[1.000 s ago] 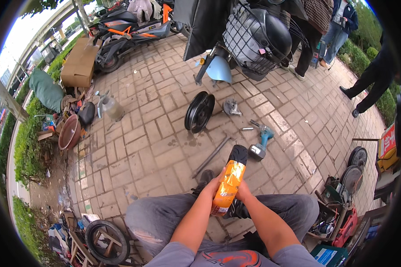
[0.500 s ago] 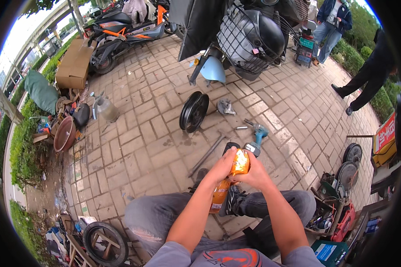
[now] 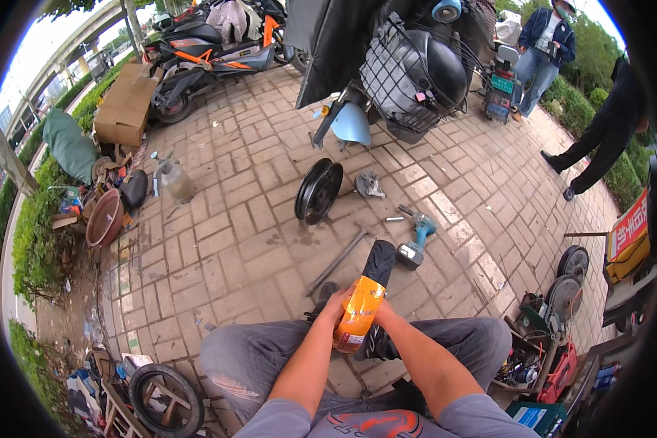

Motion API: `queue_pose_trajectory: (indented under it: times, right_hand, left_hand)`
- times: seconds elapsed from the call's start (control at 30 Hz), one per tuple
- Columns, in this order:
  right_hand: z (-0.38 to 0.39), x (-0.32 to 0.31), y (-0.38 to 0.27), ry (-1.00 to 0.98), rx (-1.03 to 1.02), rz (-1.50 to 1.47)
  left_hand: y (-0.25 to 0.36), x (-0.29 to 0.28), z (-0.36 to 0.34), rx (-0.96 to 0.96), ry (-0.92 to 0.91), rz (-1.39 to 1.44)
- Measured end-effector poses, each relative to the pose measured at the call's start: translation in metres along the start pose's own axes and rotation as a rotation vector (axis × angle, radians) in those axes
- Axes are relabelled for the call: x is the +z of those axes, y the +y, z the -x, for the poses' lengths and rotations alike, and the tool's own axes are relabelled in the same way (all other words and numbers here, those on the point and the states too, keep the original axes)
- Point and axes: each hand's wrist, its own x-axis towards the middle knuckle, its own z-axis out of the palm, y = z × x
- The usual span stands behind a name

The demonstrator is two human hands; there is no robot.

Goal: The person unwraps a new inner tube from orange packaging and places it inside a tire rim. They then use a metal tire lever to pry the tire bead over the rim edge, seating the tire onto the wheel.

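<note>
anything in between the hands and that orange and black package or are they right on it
Nothing visible stands in the way: the left hand and right hand are against the orange and black package, one on each side. The hammer and teal drill lie on the paving beyond it.

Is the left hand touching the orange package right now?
Touching. The head view shows the left hand against the left side of the orange package, with no gap between them.
</note>
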Motion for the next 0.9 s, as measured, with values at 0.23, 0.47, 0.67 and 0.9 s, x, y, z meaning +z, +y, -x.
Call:
queue_pose_trajectory:
  times: [0.23, 0.47, 0.67, 0.9]
  right_hand:
    - [0.05, -0.173, -0.038, 0.001, 0.448, -0.191]
    - [0.063, -0.211, -0.147, 0.399, 0.084, -0.217]
    - [0.05, -0.215, -0.135, 0.485, -0.01, -0.464]
    - [0.067, -0.224, -0.094, 0.442, 0.021, -0.583]
  left_hand:
    - [0.13, 0.064, 0.063, 0.484, 0.352, -0.508]
    - [0.117, 0.146, 0.096, 0.211, 0.025, -0.413]
    - [0.094, 0.083, 0.058, 0.452, 0.274, -0.575]
    - [0.081, 0.093, 0.06, 0.075, 0.07, -0.246]
